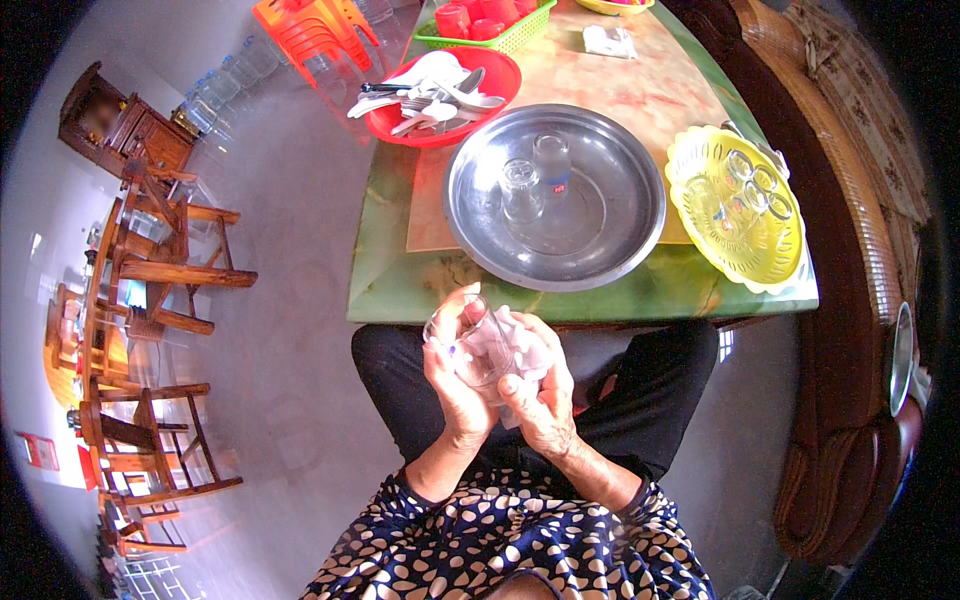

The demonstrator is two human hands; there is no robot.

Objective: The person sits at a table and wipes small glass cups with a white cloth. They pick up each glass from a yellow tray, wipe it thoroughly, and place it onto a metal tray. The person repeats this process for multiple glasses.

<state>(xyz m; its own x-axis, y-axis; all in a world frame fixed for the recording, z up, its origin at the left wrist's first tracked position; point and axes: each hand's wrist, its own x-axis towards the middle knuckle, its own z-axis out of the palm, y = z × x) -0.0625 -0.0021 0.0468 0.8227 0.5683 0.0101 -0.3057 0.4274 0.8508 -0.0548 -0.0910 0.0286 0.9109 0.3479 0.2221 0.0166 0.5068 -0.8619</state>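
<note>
Over my lap, just off the table's near edge, my left hand (pixel 458 385) is wrapped round a clear drinking glass (pixel 481 352). My right hand (pixel 542 392) grips a crumpled white cloth (pixel 527 352) pressed against the glass, its thumb near the glass's lower end. Beyond my hands a wide steel basin (pixel 600 255) stands on the table. Inside it are two clear glasses, one glass (pixel 521 192) nearer and another glass (pixel 552 158) behind it. To the right, a yellow scalloped plastic basket (pixel 740 262) holds several more glasses (pixel 757 185).
A red basin (pixel 510 75) of spoons and ladles sits at the table's left edge. Behind it is a green basket (pixel 520 33) with red cups. A folded white cloth (pixel 610 41) lies farther back. Wooden chairs (pixel 165 265) stand left; a wooden bench (pixel 850 250) runs along the right.
</note>
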